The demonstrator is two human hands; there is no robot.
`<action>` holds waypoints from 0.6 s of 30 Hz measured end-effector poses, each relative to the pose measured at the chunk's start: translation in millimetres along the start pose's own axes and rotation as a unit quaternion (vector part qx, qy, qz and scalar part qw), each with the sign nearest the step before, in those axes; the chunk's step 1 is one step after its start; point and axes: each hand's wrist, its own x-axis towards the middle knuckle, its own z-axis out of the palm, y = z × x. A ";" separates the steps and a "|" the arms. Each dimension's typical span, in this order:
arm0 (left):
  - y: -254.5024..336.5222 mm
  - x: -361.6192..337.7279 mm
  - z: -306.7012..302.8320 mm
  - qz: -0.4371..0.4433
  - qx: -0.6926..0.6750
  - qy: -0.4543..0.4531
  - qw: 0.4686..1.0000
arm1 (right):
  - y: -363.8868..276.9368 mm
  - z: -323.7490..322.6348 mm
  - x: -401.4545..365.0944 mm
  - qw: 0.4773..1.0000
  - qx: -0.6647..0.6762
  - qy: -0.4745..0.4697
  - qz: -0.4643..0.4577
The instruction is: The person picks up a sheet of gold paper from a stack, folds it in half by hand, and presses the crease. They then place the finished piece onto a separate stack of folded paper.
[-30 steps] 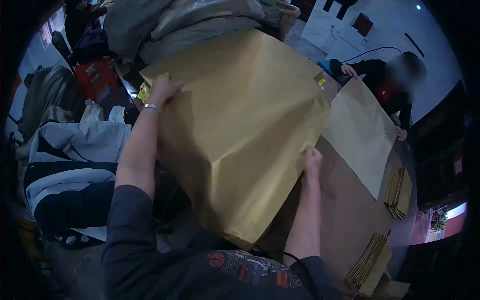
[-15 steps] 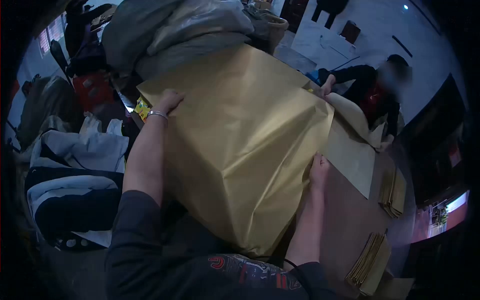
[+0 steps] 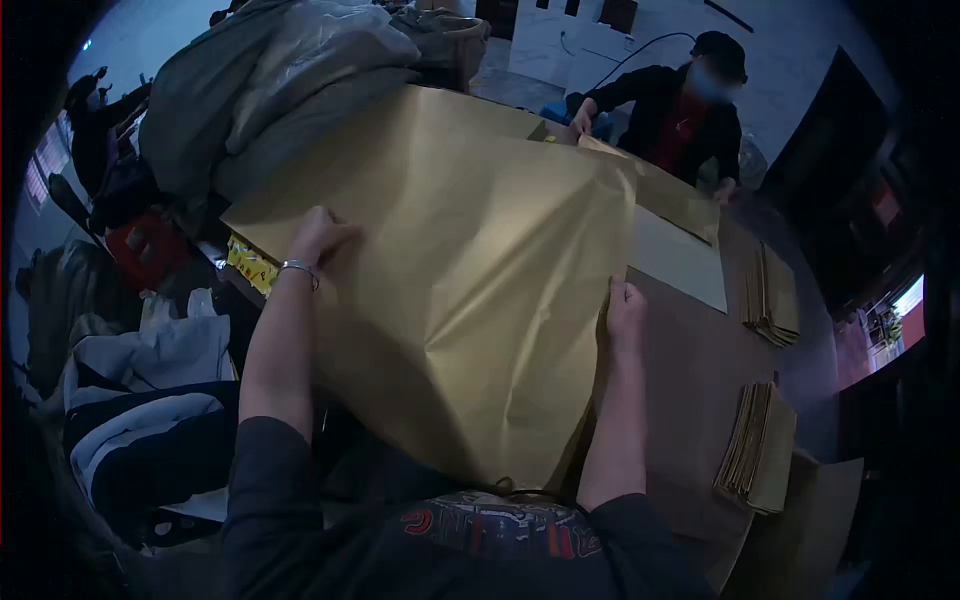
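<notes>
A large brown paper sheet (image 3: 470, 260) spreads in front of me, creased and raised toward its right side and sagging near my body. My right hand (image 3: 627, 315) is closed on the sheet's right edge, thumb uppermost. Over the left part of the paper is my left hand (image 3: 325, 235), a bracelet on its wrist. Its fingers are bent and pressed together, slightly blurred; whether they pinch a ply of the paper is hidden.
Folded brown paper stacks (image 3: 755, 445) lie on the table (image 3: 685, 390) at right. Across it, a co-worker (image 3: 680, 120) handles another brown sheet (image 3: 680, 205). Grey sacks (image 3: 270, 90) are piled at the back left. Striped cloth (image 3: 150, 400) lies left, near a red crate (image 3: 145, 250).
My view has shifted, moving the scene left. My left hand is now more bunched over the paper. My right hand keeps its edge. The co-worker is more upright, and their sheet has changed shape.
</notes>
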 end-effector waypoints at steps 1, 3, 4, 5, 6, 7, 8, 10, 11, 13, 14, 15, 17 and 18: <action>13.6 -3.8 0.3 -0.015 0.035 0.008 0.999 | 5.0 -3.7 -2.5 1.000 -0.003 -0.009 -0.003; 22.4 -5.3 9.3 -0.024 0.068 0.012 0.997 | 16.7 -7.5 -3.5 0.999 0.006 -0.002 0.040; 17.0 -1.2 16.7 -0.006 0.103 0.076 0.992 | 23.4 -9.2 -4.9 0.999 0.000 -0.003 0.053; 11.8 1.8 20.4 0.012 0.139 0.141 0.980 | 19.3 -9.5 -10.7 0.998 -0.004 -0.004 0.067; 8.4 3.9 20.3 0.020 0.138 0.139 0.980 | -3.0 -17.5 -21.3 0.998 -0.037 -0.017 0.053; 6.5 9.5 16.4 0.013 0.148 0.136 0.979 | 6.5 -15.2 -17.3 0.998 -0.031 -0.007 0.056; 5.9 11.1 16.5 0.004 0.157 0.129 0.979 | 22.8 -10.7 -12.8 0.999 -0.017 -0.017 0.047; 15.7 7.8 9.9 -0.016 0.121 0.105 0.987 | 41.9 -3.8 -8.5 0.999 -0.038 -0.005 0.016; 19.9 4.1 6.3 -0.046 0.081 0.082 0.992 | 38.0 -4.4 -10.8 0.999 -0.036 0.001 0.020; 25.4 -3.6 0.6 -0.039 0.048 0.067 0.996 | 24.3 -9.0 -16.7 0.998 -0.008 -0.013 0.061; 19.2 -0.6 3.7 -0.037 0.031 0.060 0.997 | 38.0 -5.0 -12.0 0.999 -0.020 0.002 0.047; 13.0 2.4 6.8 -0.034 0.013 0.053 0.998 | 36.1 -7.8 -14.1 0.999 -0.019 0.007 0.051; -21.7 30.4 24.9 -0.005 -0.052 0.124 0.991 | 27.1 -12.6 -19.6 0.999 -0.013 0.018 0.043; -24.5 35.4 22.7 -0.001 -0.051 0.121 0.991 | 27.7 -14.5 -19.9 0.999 -0.013 0.023 0.046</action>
